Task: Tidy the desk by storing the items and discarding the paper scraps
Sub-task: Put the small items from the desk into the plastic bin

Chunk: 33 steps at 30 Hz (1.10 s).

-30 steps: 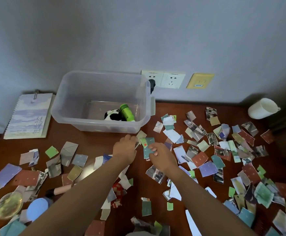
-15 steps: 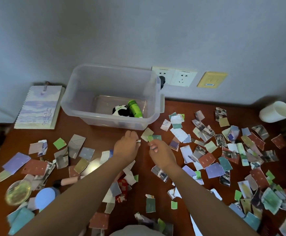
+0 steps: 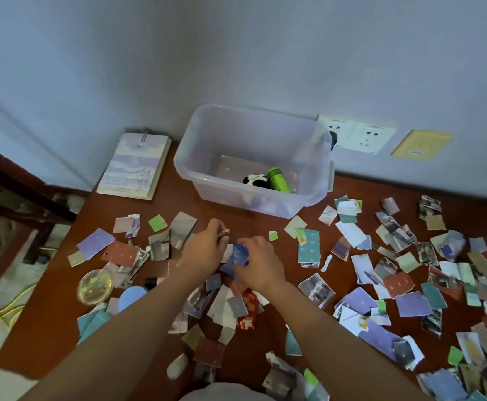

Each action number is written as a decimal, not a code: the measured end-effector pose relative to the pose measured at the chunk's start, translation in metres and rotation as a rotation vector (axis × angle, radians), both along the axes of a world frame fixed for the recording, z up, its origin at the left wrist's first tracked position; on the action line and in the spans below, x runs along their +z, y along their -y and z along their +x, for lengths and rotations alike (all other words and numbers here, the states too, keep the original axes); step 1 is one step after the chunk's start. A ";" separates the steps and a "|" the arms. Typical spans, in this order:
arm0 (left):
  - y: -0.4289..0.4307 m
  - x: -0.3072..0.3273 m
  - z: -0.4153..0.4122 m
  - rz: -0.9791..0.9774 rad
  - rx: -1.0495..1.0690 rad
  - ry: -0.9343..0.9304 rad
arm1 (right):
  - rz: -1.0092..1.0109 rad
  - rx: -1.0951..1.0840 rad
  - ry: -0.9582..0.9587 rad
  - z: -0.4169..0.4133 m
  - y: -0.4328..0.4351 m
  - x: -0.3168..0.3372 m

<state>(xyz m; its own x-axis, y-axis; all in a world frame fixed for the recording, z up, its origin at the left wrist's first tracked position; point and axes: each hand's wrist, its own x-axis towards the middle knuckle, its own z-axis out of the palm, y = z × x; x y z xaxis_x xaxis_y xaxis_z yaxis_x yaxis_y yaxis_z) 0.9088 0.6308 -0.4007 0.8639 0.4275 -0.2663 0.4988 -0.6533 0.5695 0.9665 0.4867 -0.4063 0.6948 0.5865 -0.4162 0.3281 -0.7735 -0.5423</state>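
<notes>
Blue paper scrap (image 3: 239, 254), long axis twelve-to-six, pinched in right hand (image 3: 261, 264), left hand (image 3: 204, 251) at nine o'clock pinching tiny scraps (image 3: 225, 233)

Both bare forearms reach forward from the lower edge and draw close together. The left hand (image 3: 204, 251) lies knuckles up, its curled fingers pinching a small pale scrap (image 3: 225, 233). The right hand (image 3: 261, 263), just beside it, grips a blue scrap (image 3: 239, 254).
</notes>
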 end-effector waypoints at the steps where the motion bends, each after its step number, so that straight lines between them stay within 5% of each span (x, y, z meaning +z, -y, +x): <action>1: -0.001 -0.001 -0.005 0.003 0.005 -0.007 | -0.019 0.006 0.020 -0.003 -0.004 -0.001; 13: -0.010 0.005 -0.023 -0.035 0.072 -0.052 | -0.108 0.014 0.186 -0.017 -0.017 -0.009; 20: -0.009 0.027 -0.015 -0.090 0.132 0.012 | 0.124 -0.097 -0.043 -0.011 -0.022 0.017; 33: -0.028 0.112 0.040 -0.038 0.198 0.411 | 0.595 -0.340 0.036 0.041 -0.046 0.118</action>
<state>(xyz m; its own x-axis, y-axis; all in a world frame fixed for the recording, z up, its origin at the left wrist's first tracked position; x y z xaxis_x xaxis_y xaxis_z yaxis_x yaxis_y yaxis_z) 0.9484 0.6590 -0.2890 0.8036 0.5918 0.0630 0.3398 -0.5431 0.7678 1.0074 0.5331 -0.2879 0.8884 0.4545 -0.0639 0.1455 -0.4109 -0.9000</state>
